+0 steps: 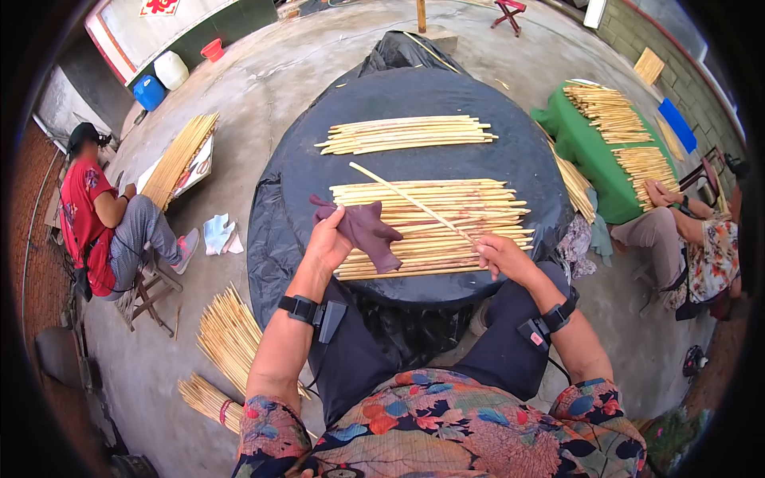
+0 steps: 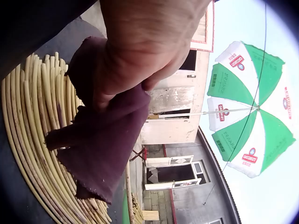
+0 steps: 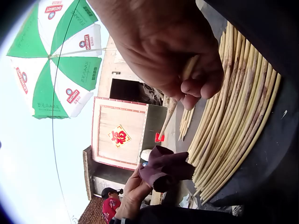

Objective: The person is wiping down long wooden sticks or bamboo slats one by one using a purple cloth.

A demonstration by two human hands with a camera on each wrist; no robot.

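My left hand [image 1: 328,245] grips a maroon cloth [image 1: 368,227] with ragged edges, seen hanging from the fingers in the left wrist view. My right hand [image 1: 508,260] pinches one end of a pale, thin stick [image 1: 406,197]. The stick slants up and left from there over the near pile, its far end free and beyond the cloth. Beneath both hands lies a broad pile of yellowish sticks [image 1: 458,215] with brown marks, side by side on a round table with a black cover [image 1: 398,95]. A smaller row of sticks [image 1: 406,135] lies farther back.
On the left, a seated person [image 1: 92,215] is beside a board of sticks [image 1: 179,163]. Bundles of sticks [image 1: 231,338] lie on the floor at my left. Another seated person [image 1: 701,247] works at a green-covered table [image 1: 562,123] on the right.
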